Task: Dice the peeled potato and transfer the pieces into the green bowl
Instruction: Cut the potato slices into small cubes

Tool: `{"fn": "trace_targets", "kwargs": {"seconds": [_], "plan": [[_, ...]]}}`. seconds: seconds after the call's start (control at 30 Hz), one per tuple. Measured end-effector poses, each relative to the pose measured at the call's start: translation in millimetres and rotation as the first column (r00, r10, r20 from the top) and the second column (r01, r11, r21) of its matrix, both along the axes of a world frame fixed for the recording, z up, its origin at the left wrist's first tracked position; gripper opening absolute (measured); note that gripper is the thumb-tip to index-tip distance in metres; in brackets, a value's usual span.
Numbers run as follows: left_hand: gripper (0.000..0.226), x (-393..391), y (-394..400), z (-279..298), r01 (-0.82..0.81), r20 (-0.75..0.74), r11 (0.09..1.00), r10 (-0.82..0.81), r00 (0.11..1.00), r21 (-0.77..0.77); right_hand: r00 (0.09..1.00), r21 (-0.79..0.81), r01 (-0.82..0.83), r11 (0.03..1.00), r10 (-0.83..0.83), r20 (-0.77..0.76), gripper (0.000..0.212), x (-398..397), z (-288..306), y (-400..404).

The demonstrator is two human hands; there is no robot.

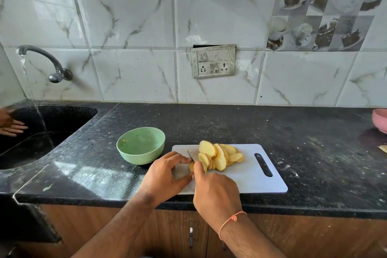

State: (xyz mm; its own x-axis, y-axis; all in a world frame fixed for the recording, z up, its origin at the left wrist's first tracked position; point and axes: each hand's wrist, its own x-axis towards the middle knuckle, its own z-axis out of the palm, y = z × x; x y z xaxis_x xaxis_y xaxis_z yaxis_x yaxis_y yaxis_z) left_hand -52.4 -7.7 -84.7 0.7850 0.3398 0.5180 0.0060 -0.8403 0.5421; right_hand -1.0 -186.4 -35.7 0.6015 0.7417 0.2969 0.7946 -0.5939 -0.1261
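A pile of yellow potato slices (219,156) lies on the white cutting board (247,172). At the pile's left end my left hand (165,176) pinches the last potato piece (191,167) between fingertip and thumb. My right hand (215,190) grips a knife (190,155); only a short bit of its blade shows above my fingers, and the handle is hidden in my fist. The green bowl (140,145) stands just left of the board, with a few small scraps inside.
A black sink (41,132) sits at the left under a running tap (41,60); another person's hand (10,125) reaches into it. A pink bowl (380,119) stands at the right edge of the dark counter (293,132). Cabinet doors lie below.
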Motion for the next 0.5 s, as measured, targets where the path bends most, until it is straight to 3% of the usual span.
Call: {"fn": "trace_targets", "kwargs": {"seconds": [0.5], "plan": [[0.040, 2.4, 2.7, -2.2, 0.000, -0.001, 0.999, 0.000, 1.000, -0.033, 0.999, 0.003, -0.022, 1.000, 0.022, -0.047, 0.049, 2.1, -3.9, -6.9]]}}
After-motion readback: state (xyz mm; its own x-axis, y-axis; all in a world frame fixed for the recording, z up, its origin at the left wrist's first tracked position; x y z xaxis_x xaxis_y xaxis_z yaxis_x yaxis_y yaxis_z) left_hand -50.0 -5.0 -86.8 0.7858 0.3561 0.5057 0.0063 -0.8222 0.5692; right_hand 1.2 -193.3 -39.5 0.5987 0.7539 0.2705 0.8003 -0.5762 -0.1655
